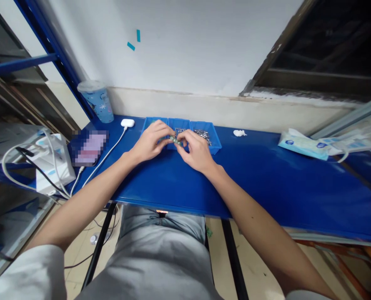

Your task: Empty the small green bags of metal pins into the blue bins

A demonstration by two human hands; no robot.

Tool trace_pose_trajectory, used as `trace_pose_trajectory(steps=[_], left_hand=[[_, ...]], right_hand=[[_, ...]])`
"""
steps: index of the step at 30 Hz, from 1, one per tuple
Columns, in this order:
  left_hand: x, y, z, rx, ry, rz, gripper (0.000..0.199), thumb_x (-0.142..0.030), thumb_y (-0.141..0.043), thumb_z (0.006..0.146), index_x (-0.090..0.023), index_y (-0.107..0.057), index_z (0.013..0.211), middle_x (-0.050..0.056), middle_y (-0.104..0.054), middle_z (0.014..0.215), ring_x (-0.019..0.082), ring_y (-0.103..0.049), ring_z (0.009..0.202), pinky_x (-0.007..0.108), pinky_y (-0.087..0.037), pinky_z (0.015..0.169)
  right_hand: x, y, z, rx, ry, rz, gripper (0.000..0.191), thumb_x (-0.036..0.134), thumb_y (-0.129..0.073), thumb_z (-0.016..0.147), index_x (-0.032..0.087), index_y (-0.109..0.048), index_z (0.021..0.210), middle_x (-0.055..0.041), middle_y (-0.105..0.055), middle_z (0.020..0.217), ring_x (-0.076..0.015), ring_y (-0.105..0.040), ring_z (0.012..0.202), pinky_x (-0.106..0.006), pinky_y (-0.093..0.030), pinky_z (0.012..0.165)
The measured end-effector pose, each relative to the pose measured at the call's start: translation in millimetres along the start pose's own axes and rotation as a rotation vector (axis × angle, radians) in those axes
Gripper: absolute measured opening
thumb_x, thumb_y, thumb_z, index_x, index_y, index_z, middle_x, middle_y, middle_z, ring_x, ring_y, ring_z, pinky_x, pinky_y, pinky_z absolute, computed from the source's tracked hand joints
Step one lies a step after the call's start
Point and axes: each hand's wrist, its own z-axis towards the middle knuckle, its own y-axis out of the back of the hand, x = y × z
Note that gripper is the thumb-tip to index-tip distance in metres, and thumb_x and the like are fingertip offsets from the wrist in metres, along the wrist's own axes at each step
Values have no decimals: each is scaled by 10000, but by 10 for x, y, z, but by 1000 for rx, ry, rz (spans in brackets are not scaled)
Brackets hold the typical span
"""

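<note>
Over the blue desk, my left hand (pixel 152 141) pinches a small green circuit board (pixel 174 141) between thumb and fingertips. My right hand (pixel 196 151) is closed at the board's right side, its thumb and index finger on it; whether a smaller part sits in those fingertips I cannot make out. Just behind my hands stand three joined blue bins (pixel 216 143). Small metal pieces (pixel 203 134) lie in the right bin, and thin metal pieces (pixel 180 130) show in the middle one. The left bin is mostly hidden by my left hand, with something green inside.
At the left are a blue patterned cup (pixel 98 102), a white earbud case (pixel 127 123) on a cable, a blurred phone (pixel 91 148) and a white power strip (pixel 56 166). A crumpled tissue (pixel 239 133) and a tissue pack (pixel 304 145) lie to the right. A wall rises behind.
</note>
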Motion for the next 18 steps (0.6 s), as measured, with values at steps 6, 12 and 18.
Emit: trace_pose_trajectory(steps=[6, 12, 18], left_hand=[[40, -14, -21, -19, -12, 21, 318, -506, -569, 1063, -218, -674, 979, 69, -725, 937, 234, -615, 920, 404, -509, 881], [19, -1, -3, -22, 4, 17, 312, -472, -521, 1088, -216, -695, 1053, 91, -734, 1016, 248, -629, 987, 429, -519, 925], [4, -41, -25, -112, 70, -38, 330, -532, -596, 1054, -210, -668, 1049, 68, -746, 988, 210, -677, 930, 373, -548, 891]], right_hand=[[-45, -6, -1, -38, 69, 34, 152, 201, -532, 1039, 229, -675, 994, -73, -749, 1037, -220, -688, 968, -361, -521, 894], [-15, -17, -9, -62, 25, -17, 140, 288, -596, 1042, 208, -686, 1116, -67, -748, 996, -197, -675, 844, -334, -522, 833], [-30, -48, -41, -88, -91, 7, 240, 330, -587, 1051, 243, -611, 1274, -48, -751, 1013, -195, -693, 852, -330, -528, 827]])
